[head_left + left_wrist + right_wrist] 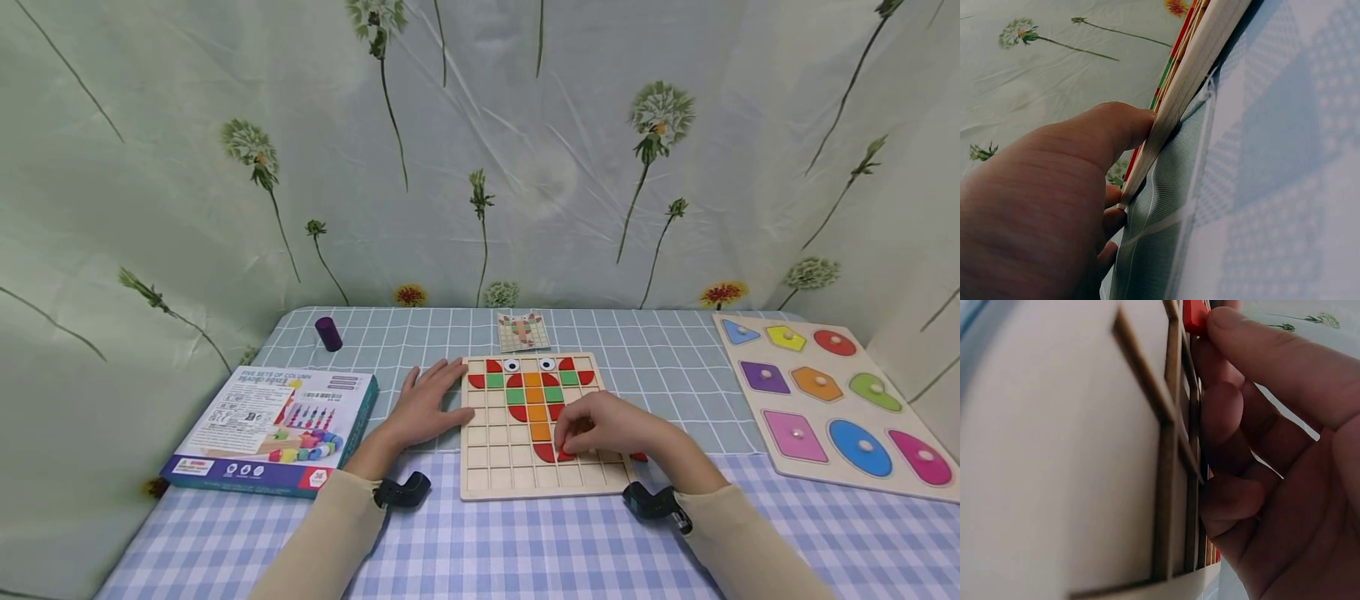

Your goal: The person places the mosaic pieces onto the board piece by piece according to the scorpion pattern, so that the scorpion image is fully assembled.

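A wooden grid board (pixel 498 482) lies on the table, with orange and green squares, red rounded pieces and two eye pieces set in its cells. My left hand (pixel 429 406) rests at the board's left edge, its fingers fairly straight and spread. In the left wrist view the thumb (pixel 1125 125) touches the side of the board. Over the lower middle of the grid, my right hand (pixel 600 425) pinches a red piece (pixel 1195 317) between thumb and fingertips, close to another red piece (pixel 543 452) below the orange column. Its other fingers are curled against the board.
A pattern card (pixel 523 332) lies behind the board. At left are a boxed bead set (pixel 273 429) and a dark purple cylinder (pixel 328 334). A shape puzzle board (pixel 813 400) with knobbed pieces is at right. One red piece (pixel 639 457) shows beside the right wrist.
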Action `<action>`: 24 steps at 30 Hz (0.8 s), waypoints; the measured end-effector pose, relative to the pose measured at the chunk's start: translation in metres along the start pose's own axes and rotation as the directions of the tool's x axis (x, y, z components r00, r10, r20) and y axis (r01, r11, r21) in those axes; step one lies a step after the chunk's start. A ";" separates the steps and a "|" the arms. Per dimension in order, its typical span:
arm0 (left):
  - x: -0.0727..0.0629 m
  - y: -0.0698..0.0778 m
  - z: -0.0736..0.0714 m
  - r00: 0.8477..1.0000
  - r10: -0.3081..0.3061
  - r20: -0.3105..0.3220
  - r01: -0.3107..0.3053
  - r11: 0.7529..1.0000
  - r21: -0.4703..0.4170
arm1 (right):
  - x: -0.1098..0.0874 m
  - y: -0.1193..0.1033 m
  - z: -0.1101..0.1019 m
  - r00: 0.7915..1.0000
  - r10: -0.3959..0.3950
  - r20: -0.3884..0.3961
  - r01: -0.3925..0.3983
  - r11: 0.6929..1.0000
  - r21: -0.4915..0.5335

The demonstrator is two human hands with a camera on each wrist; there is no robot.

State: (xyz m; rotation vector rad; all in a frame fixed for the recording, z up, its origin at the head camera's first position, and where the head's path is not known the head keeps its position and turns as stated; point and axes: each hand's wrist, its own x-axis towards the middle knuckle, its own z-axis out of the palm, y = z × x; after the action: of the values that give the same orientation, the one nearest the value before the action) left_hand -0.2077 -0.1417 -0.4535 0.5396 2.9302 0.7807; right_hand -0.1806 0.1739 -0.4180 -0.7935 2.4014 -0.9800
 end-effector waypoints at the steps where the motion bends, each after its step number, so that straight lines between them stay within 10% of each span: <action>1: 0.000 0.000 0.000 1.000 0.000 0.000 0.000 1.000 0.000 | 0.000 0.000 0.000 1.000 0.000 0.002 0.000 1.000 -0.005; 24: 0.000 0.002 0.000 1.000 -0.001 -0.007 0.001 1.000 0.009 | -0.007 -0.001 -0.009 1.000 0.017 -0.004 -0.017 1.000 0.004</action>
State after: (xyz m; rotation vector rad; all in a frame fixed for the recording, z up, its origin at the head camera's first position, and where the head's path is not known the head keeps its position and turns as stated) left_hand -0.2068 -0.1406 -0.4527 0.5366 2.9414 0.7716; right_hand -0.1803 0.1821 -0.4097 -0.7690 2.4044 -0.9806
